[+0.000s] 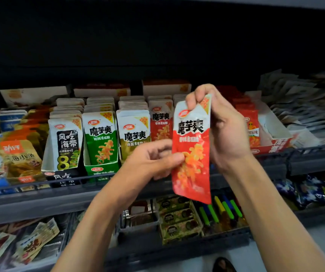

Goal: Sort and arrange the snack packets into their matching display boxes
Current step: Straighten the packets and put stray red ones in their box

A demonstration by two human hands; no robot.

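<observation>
Packets mostly stand filed in their boxes (100,167), but one red packet (192,154) remains unshelved, pinched by both right hand (224,130) and left hand (157,156).

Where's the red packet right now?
Head view, centre-right: the red packet hangs upright before the shelf, right hand pinching its top, left hand at its left edge.

The red packet (192,152) held up in front of the shelf looks like glossy plastic film, creased and catching light along its lower half. The display boxes (100,167) behind it appear to be printed cardboard with a slight sheen. The shelf rail (40,195) looks like matt grey plastic or painted metal.
</observation>
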